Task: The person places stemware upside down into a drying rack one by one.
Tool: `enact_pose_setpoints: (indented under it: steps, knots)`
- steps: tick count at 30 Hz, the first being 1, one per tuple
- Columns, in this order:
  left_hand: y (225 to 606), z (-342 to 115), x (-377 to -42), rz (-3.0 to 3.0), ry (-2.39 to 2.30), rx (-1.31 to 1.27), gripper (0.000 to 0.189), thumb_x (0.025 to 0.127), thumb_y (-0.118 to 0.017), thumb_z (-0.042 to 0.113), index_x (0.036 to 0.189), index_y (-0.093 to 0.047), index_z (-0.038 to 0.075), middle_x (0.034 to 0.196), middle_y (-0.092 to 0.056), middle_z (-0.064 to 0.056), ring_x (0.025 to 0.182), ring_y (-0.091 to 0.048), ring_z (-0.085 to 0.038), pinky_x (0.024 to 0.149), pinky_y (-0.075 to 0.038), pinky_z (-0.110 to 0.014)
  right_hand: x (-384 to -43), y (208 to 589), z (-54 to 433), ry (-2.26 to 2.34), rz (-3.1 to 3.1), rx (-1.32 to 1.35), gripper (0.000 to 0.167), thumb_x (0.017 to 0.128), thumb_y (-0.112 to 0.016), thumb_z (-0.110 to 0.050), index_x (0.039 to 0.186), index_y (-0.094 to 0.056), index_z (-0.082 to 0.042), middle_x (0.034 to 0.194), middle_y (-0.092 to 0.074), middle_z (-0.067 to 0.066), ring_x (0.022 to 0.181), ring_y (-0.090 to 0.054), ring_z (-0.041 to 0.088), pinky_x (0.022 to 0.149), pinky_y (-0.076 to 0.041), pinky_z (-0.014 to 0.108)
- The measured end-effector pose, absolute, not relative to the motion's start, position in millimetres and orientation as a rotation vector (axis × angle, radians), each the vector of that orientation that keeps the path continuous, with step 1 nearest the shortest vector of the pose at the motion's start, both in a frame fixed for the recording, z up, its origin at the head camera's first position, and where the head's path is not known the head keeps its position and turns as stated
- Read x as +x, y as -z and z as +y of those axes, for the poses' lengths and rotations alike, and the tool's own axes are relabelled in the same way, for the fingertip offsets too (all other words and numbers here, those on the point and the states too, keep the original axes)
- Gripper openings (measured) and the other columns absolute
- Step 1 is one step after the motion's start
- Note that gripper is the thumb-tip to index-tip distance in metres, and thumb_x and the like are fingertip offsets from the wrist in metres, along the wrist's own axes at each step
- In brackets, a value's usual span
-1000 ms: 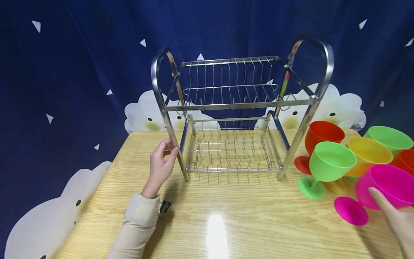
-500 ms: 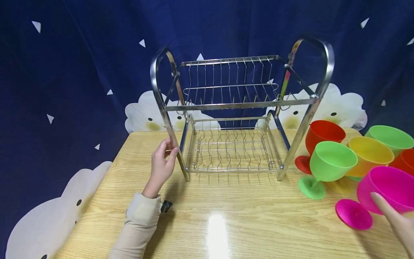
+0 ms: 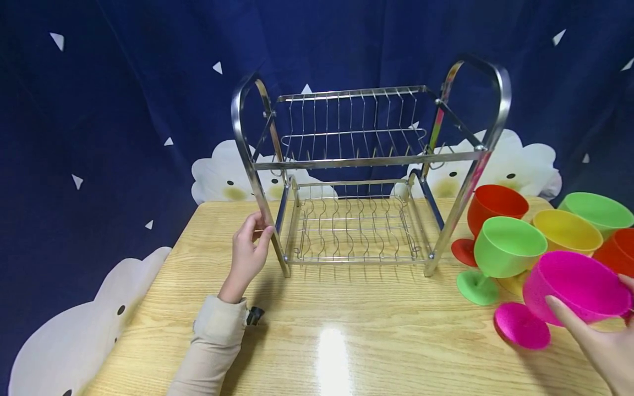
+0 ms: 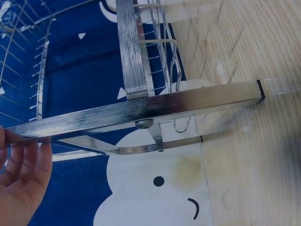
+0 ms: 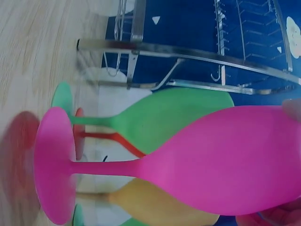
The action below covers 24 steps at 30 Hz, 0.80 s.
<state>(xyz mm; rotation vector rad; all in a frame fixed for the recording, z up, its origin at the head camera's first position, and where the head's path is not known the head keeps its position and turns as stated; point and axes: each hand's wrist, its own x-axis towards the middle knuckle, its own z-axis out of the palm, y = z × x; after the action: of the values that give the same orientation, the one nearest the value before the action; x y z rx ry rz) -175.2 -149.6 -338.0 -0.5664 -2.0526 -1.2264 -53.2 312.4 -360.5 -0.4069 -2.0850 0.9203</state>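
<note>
A two-tier metal dish rack [image 3: 366, 161] stands at the back middle of the table. My left hand [image 3: 250, 250] pinches its front left post low down; in the left wrist view the fingers [image 4: 29, 165] lie under the post and the thumb over it. At the right, my right hand [image 3: 601, 344] grips the bowl of a pink goblet [image 3: 569, 286] by its sides, thumb on the near left. The goblet tilts, its mouth toward me, and the right wrist view shows its foot [image 5: 54, 165] off the table. Close behind it is a green goblet [image 3: 507, 247].
Behind the pink goblet, several more goblets crowd together: a red one [image 3: 495, 206], a yellow one [image 3: 567, 228], another green one [image 3: 596, 212] and another red one [image 3: 616, 250]. A dark blue curtain [image 3: 124, 110] with cloud prints hangs behind the wooden table [image 3: 376, 330].
My right hand has moved the pink goblet left, away from the red goblet at the far right, and more of the hand shows. The left hand stays on the rack post.
</note>
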Motion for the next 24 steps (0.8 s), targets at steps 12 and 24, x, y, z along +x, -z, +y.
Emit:
enact_pose_setpoints:
  steps: [12, 24]
  knots:
    - [339, -149, -176, -2.049, 1.238, -0.573, 0.015, 0.081, -0.056, -0.016, 0.095, -0.051, -0.017, 0.080, -0.056, -0.026, 0.073, -0.057, -0.031, 0.065, -0.054, -0.036, -57, 355, 291, -1.027, -2.391, -0.541, 0.086, 0.070, -0.079, -0.018, 0.140, -0.030, -0.010, 0.121, -0.043, 0.011, 0.086, -0.031, -0.008, 0.062, -0.028, -0.004]
    - [338, -149, -175, -2.046, 1.251, -0.567, 0.014, 0.081, -0.055, -0.017, 0.094, -0.051, -0.017, 0.078, -0.056, -0.026, 0.072, -0.056, -0.032, 0.063, -0.053, -0.046, -72, 345, 261, -0.943, -2.398, -0.194, 0.087, 0.058, -0.086, -0.012, 0.131, -0.041, -0.001, 0.113, -0.051, 0.021, 0.085, -0.032, -0.012, 0.063, -0.028, 0.000]
